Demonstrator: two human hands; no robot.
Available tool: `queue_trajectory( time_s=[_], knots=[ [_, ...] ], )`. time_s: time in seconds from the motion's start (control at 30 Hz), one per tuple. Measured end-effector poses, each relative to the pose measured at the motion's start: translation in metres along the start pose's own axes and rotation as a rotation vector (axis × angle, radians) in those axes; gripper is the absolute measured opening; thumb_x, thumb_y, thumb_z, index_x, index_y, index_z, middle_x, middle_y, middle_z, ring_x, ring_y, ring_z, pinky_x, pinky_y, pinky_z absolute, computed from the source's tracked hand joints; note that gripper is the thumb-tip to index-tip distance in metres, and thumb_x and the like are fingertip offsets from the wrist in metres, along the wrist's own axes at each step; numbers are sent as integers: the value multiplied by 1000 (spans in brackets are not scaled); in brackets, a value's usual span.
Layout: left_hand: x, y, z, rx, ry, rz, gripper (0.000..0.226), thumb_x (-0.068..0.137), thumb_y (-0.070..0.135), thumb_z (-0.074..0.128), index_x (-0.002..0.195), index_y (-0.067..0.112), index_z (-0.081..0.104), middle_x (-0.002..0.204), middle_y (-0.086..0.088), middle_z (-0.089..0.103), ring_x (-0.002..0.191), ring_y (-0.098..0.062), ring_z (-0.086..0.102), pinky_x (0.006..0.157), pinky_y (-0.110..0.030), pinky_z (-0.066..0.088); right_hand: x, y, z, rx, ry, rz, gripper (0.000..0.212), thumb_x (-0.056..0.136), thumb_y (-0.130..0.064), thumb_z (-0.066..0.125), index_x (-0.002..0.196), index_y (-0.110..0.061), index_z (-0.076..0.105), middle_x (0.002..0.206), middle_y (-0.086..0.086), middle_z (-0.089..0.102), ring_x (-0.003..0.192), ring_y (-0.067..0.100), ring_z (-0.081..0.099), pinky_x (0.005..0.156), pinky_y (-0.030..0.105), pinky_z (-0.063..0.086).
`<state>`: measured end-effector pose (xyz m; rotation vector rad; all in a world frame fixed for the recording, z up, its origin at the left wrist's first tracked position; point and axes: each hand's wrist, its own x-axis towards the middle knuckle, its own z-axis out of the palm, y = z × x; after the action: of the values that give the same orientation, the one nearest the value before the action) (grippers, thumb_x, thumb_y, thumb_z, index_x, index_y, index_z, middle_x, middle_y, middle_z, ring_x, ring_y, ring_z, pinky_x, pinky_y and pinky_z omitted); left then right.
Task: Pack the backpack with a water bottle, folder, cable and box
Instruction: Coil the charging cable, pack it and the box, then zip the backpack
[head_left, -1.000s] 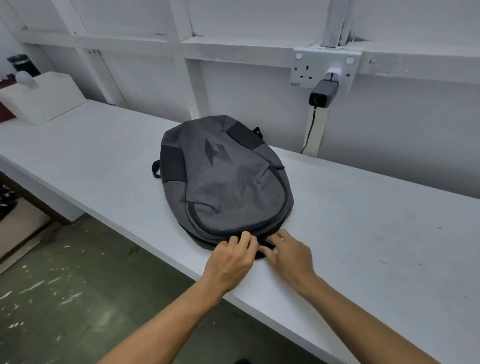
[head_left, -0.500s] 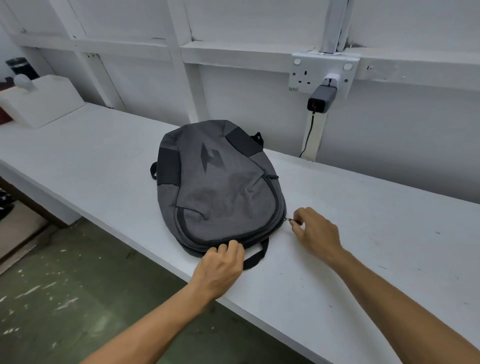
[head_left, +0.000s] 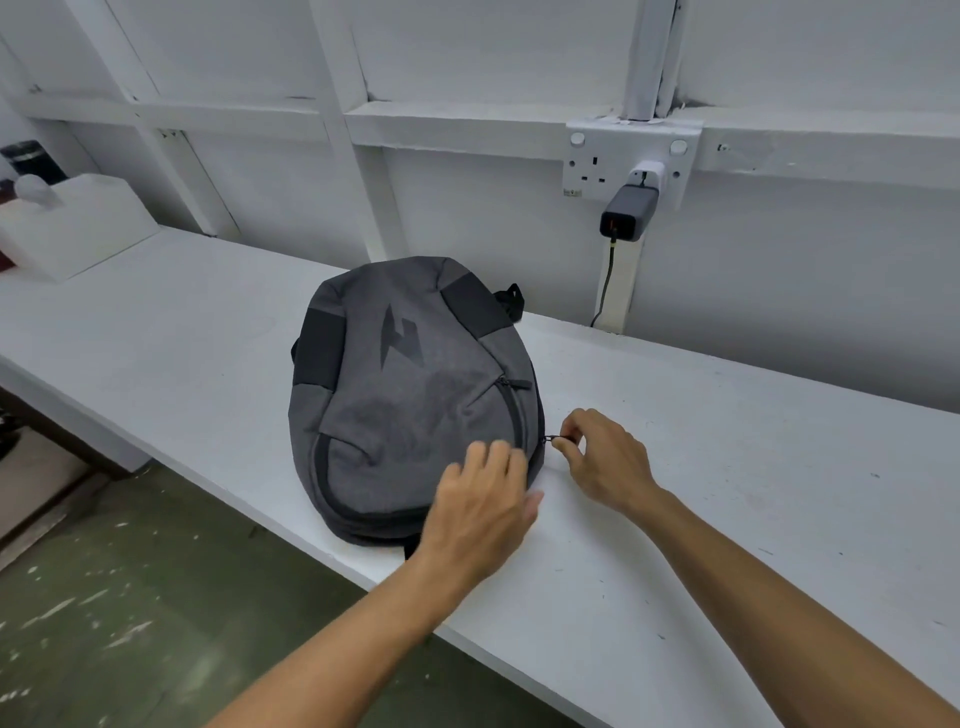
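A grey backpack (head_left: 405, 395) with a dark lightning logo lies flat on the white table (head_left: 727, 467), its top end toward me. My right hand (head_left: 605, 457) pinches the zipper pull (head_left: 549, 439) at the bag's right edge. My left hand (head_left: 480, 514) lies over the bag's near right corner with fingers spread, slightly blurred. No bottle, folder or box is in view. A dark cable (head_left: 605, 286) hangs from a charger on the wall.
A wall socket (head_left: 597, 161) with a grey charger (head_left: 628, 213) sits behind the bag. A white block (head_left: 78, 228) rests at the far left of the table, a dark cup (head_left: 26, 161) behind it. The table's front edge drops to a green floor (head_left: 130, 623).
My right hand slid along the bag's right edge from its near end, holding the zipper pull. My left hand shifted right and up onto the bag's near right corner.
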<state>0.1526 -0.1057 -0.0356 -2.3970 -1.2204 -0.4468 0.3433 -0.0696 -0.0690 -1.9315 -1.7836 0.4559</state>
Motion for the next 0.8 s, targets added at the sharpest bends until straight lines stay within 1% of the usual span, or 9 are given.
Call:
queue_trajectory(
  time_s=[0.07,0.13,0.23,0.33,0.4,0.47,0.6,0.7,0.8],
  knots=[
    [27,13,12,56,-146,-65,46,70,50,78,80,11,56,74,-5,50,63,-20,45,44,-30,27,2,0,-2,-18,-7,-14,12,95,-35,53,92,-24,54,94,-11,58,82,18,56,70,33,44],
    [41,16,22,70,-287,-140,53,56,45,89,80,10,57,70,-6,50,56,-18,44,43,-28,22,5,2,-3,-36,-22,-22,13,95,-36,53,93,-23,54,96,-11,57,83,18,56,71,33,44],
    [40,8,29,18,-373,-171,57,43,34,96,76,11,57,63,-7,51,47,-17,45,40,-25,16,10,3,-2,-42,-18,-19,15,94,-36,54,92,-21,54,94,-10,57,81,18,56,70,33,44],
    [28,-4,31,26,-381,-67,50,49,25,96,76,14,56,63,-5,49,47,-16,36,38,-25,15,22,2,1,-23,13,20,15,94,-35,54,91,-20,54,94,-8,58,80,18,56,70,33,44],
    [20,-14,31,29,-358,-4,48,52,18,94,78,14,54,66,-4,49,53,-16,26,38,-26,15,33,-1,2,-33,13,43,15,94,-35,54,91,-21,54,95,-8,58,81,19,56,70,32,43],
    [8,-26,29,32,-327,53,45,55,13,91,78,14,52,68,-3,48,56,-15,24,39,-26,14,47,-6,3,-52,8,52,15,93,-35,55,90,-20,54,95,-7,59,82,20,56,72,33,44],
    [-24,-66,23,16,-303,209,50,64,12,87,82,17,41,73,0,46,57,-14,38,38,-25,18,70,-22,11,-99,-13,48,17,93,-34,55,89,-17,53,93,-5,59,80,23,57,70,34,43],
    [-51,-106,18,-4,-328,274,54,68,14,86,81,18,34,75,1,44,60,-14,41,39,-24,21,83,-34,24,-103,-25,66,19,93,-34,54,89,-15,54,91,-4,61,80,24,58,68,34,42],
    [-70,-141,14,-42,-312,278,44,78,15,78,82,19,35,75,1,44,61,-15,42,40,-25,35,95,-43,37,-94,-31,119,20,93,-33,54,90,-13,54,88,0,63,77,26,59,66,33,42]
  ],
)
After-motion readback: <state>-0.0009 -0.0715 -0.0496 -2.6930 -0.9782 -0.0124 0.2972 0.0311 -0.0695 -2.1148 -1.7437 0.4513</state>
